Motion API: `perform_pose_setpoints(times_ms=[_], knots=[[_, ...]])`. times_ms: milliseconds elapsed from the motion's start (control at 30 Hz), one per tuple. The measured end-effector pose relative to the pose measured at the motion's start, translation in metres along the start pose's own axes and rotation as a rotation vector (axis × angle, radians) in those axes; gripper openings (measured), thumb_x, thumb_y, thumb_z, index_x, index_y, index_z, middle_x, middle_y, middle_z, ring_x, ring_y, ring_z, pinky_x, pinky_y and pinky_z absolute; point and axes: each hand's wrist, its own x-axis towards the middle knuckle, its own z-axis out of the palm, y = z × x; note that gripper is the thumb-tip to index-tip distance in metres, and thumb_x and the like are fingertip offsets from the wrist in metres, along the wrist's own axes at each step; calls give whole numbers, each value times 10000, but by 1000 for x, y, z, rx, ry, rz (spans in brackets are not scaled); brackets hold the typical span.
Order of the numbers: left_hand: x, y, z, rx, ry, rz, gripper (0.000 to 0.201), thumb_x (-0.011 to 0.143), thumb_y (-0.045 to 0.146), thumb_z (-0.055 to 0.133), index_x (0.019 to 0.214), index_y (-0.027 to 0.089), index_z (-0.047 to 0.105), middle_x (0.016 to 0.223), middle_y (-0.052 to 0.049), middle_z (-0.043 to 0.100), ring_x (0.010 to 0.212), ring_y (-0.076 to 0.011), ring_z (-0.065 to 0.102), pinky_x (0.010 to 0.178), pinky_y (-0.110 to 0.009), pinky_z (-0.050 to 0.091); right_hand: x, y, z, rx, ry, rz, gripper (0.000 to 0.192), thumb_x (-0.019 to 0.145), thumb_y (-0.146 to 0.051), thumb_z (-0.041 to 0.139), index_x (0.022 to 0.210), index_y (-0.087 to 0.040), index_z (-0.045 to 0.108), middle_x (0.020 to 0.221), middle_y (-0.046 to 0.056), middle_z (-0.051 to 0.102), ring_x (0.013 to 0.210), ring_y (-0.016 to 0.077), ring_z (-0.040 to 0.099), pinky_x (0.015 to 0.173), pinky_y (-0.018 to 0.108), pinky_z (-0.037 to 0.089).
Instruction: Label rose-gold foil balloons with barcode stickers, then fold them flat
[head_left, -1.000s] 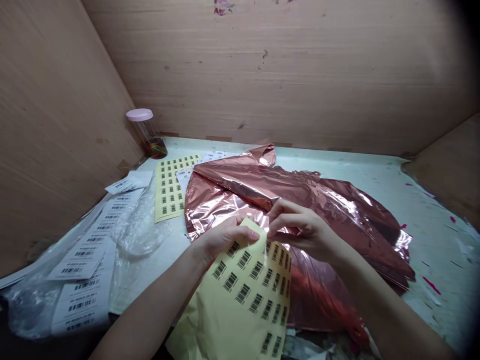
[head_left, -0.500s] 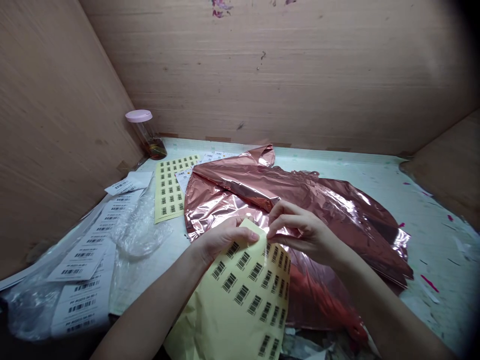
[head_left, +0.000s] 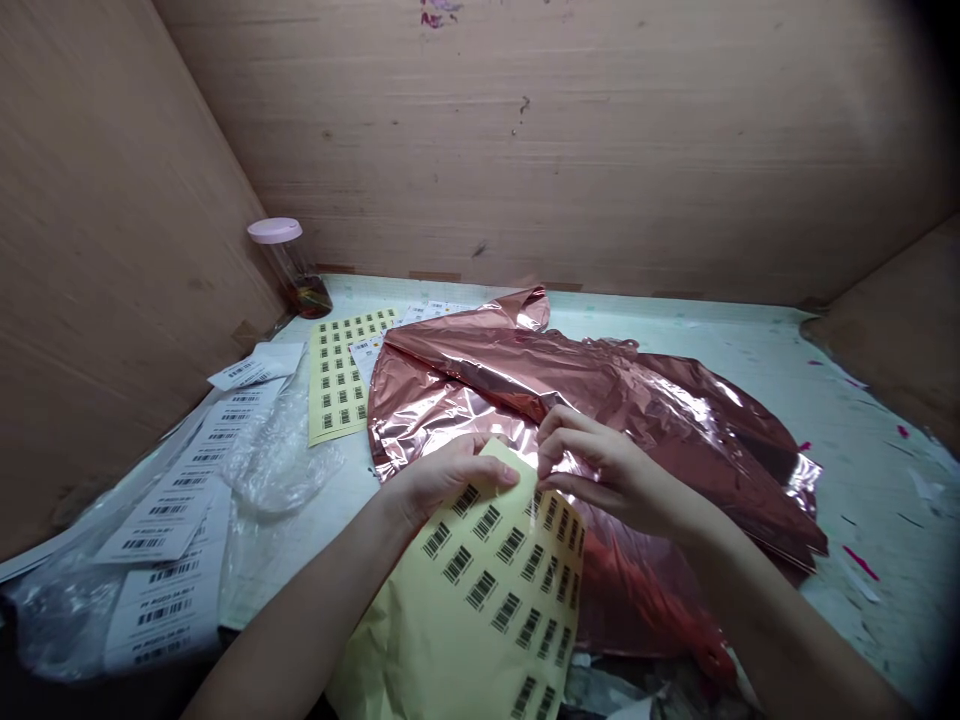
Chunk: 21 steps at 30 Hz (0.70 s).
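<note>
A yellow sheet of barcode stickers (head_left: 480, 560) hangs tilted in front of me, bare in places along its lower left. My left hand (head_left: 450, 478) is closed on its upper corner, thumb on the front. My right hand (head_left: 589, 465) is closed in a pinch at the sheet's upper right edge, close to a barcode sticker; what lies between its fingertips is too small to make out. Behind both hands spreads a pile of shiny rose-gold foil (head_left: 480, 390). Reddish items in a clear bag (head_left: 645, 610) lie below the right hand.
Another yellow barcode sheet (head_left: 330, 390) lies left of the foil. White barcode label strips (head_left: 161, 520) and crumpled clear plastic (head_left: 274, 460) are at the left. A lidded cup of brown liquid (head_left: 296, 265) stands in the back corner. Wooden walls (head_left: 525, 180) enclose the table.
My right hand has shifted very slightly right along the sheet's edge, its fingers still pinched. The left hand keeps its hold on the sheet.
</note>
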Motion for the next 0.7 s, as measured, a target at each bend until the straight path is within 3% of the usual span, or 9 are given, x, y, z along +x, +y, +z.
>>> perform_pose_setpoints(times_ms=[367,533,700], knots=[[-1,-2,-3,60,-10,10,281,673,212,787,886,140,619,752,-32,654,598,-137,617,577,-243,512,-6,-4,2,-15,36,2,70,962,-254,567,1004,-228,616,979,48,539,874,158,549,744,273,478],[-1,-6,-4,81,2,23,327,674,204,802,938,166,613,783,-14,654,631,-139,629,592,-239,513,-2,-3,-1,-12,-8,19,86,946,-257,595,892,-205,638,940,38,544,845,145,555,729,254,472],[-1,-5,-4,96,-23,-15,288,681,183,782,914,155,615,738,-6,623,599,-119,591,584,-227,480,-2,-3,-2,28,-48,-25,81,964,-229,567,908,-193,613,936,39,540,830,134,537,716,253,460]])
